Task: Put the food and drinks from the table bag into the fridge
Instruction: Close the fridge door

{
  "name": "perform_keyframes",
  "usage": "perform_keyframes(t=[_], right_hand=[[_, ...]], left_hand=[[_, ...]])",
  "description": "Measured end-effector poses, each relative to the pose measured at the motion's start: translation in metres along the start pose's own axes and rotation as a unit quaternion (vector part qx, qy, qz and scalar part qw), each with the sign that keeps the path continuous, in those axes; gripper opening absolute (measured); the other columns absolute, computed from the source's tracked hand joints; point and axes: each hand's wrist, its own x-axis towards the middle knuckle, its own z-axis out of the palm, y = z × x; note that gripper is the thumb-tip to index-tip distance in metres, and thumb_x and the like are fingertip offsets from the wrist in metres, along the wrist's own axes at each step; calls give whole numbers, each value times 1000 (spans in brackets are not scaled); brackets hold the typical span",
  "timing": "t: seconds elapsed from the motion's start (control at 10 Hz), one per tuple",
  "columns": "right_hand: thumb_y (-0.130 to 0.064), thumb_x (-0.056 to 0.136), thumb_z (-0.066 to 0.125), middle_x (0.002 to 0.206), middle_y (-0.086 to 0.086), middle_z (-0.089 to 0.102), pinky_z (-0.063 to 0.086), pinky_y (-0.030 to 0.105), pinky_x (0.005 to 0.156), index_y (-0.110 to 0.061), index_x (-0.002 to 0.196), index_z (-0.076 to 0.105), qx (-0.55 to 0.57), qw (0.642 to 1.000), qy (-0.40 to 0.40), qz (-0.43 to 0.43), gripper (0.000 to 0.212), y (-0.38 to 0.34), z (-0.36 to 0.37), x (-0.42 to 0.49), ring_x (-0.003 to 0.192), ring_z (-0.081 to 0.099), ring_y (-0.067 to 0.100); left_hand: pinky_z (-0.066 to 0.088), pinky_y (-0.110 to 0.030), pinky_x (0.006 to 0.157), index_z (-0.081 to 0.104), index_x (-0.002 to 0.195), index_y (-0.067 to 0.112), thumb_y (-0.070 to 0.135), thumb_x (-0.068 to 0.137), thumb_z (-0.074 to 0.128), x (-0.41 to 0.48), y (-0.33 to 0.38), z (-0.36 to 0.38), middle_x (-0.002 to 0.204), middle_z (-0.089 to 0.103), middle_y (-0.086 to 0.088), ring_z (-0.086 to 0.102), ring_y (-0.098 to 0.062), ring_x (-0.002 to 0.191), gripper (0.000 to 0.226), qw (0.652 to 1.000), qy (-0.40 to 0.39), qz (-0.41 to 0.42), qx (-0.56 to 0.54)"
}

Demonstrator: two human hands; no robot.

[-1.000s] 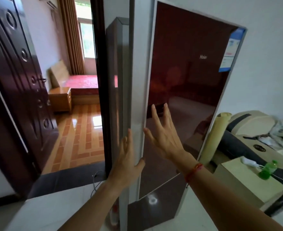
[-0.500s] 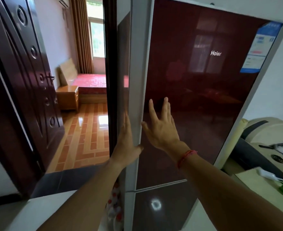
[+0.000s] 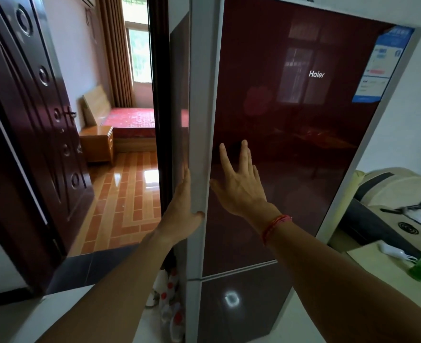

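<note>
on fridge door: right fingers front, left fingers edge

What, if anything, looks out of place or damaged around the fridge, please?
Nothing looks damaged or spilled. The only oddity is a cluster of red-capped bottles tucked low beside the fridge, below the left hand.

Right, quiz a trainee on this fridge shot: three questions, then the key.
1. True or false: the right hand grips a bottle.
2. Which wrist wears the red bracelet? A left, B right.
3. Fill in: the brand name on the fridge reads ___.
Key: 1 false, its fingers are straight and spread; 2 B; 3 Haier.
</note>
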Motion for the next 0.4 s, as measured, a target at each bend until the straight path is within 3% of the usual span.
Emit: perform_keyframes(t=[0.1,0.2,0.3,0.4], right_hand=[[-52,101,47,164,16,-29,10,53,126,-35,160,-12,17,1000,-22,9,84,-3,-12,-2,155,-13,33],[-53,101,45,167,13,-21,10,53,126,-34,160,-8,31,998,-46,23,81,-5,-28,-10,156,-9,31],[-57,100,42,169,11,-10,13,55,125,-36,161,-2,29,998,-52,34,78,-3,-42,-26,156,-4,32],[-61,98,42,169,12,5,22,56,121,-38,160,5,19,999,-31,38,76,-5,-54,-48,155,8,33]], left_hand=[[37,-46,113,-8,152,45,7,88,67,-10,10,-15,162,14,8,24,-19,147,106,1000,-20,3,5],[27,-32,113,-2,156,32,10,91,65,-26,24,-29,163,12,5,20,-18,148,95,997,-15,30,67],[29,-31,109,8,156,28,24,92,64,-40,30,-43,163,12,4,19,-19,148,86,988,26,30,146],[35,-41,111,17,155,26,43,91,61,-55,37,-57,162,16,3,20,-21,147,79,971,62,25,230]])
